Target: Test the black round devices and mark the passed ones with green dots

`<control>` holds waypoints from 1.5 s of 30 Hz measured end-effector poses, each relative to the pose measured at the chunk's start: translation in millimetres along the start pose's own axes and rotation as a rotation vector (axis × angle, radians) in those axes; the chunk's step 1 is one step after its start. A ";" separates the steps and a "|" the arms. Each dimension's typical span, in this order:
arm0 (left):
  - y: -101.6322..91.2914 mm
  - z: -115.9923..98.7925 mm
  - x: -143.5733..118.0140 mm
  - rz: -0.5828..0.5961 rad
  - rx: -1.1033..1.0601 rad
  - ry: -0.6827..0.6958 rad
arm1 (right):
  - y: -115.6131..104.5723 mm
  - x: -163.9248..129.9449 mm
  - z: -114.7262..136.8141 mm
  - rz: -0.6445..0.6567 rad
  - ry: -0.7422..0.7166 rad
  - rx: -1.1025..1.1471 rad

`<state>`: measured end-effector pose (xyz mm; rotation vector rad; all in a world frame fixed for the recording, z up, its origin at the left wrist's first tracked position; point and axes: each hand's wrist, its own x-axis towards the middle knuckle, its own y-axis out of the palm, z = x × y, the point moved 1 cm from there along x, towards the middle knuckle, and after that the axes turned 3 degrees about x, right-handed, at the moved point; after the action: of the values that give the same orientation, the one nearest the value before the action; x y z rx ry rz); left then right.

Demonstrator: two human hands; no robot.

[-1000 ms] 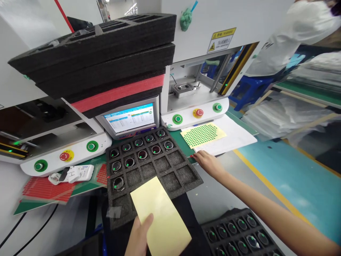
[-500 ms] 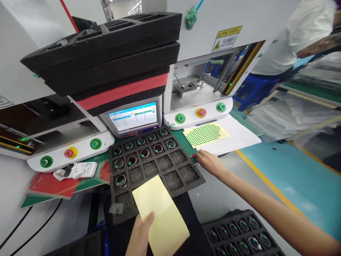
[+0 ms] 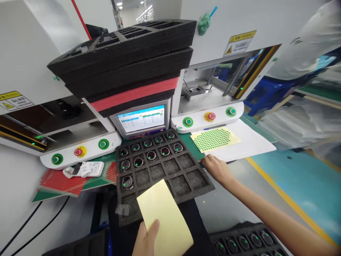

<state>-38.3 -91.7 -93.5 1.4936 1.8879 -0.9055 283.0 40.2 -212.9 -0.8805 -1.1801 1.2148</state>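
Two white machine housings (image 3: 239, 21) fill the far side of the scene, each with a shelf front carrying green and red push buttons (image 3: 211, 116). On the left housing rests a stack of black foam trays with one red foam layer (image 3: 125, 64), reaching out over a small touchscreen with a blue and white display (image 3: 142, 120). A person in a white top (image 3: 306, 46) stands at the far right beside a blue stool (image 3: 266, 96).

On the green bench mat (image 3: 190, 147) lies a large white paper sheet (image 3: 247, 142), and on its far left part a pale yellow sheet covered with green dot stickers (image 3: 214, 138). Left of these, in the middle, sits a black foam tray of square pockets (image 3: 162, 167); its far pockets hold round metal rings with dark centres (image 3: 151, 155), its near pockets hold none. A second black foam tray with round parts (image 3: 247, 241) shows at the near right edge. At the far left lie red sticker sheets (image 3: 61, 179) and, just beyond them, a white handheld device (image 3: 84, 169).

The left hand (image 3: 146, 240), at the near edge, pinches a plain pale yellow backing sheet (image 3: 163, 217) with the thumb pressed on top; the sheet lies over the near edge of the pocket tray. The right hand (image 3: 217, 169) rests at the near left corner of the white paper, just right of the pocket tray, fingers drawn together at the paper's edge; whether they grip anything cannot be told.
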 end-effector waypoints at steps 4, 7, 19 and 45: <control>-2.1 -4.5 -4.4 0.014 0.006 0.026 | -26.3 11.4 -2.7 -0.183 0.132 0.133; 2.5 -9.2 -4.3 0.024 -0.144 0.001 | -63.5 7.5 13.9 -0.300 0.164 0.298; 25.4 -23.4 -12.5 0.071 -0.358 -0.033 | -116.0 -62.9 184.2 -0.281 -0.475 0.732; 31.8 -36.5 -25.7 0.069 -0.559 -0.083 | -119.4 -65.4 185.1 -0.192 -0.488 0.798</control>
<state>-2.3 -73.5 -56.4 1.1491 1.8158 -0.3519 132.2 -61.5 -72.6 0.1316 -0.9766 1.6082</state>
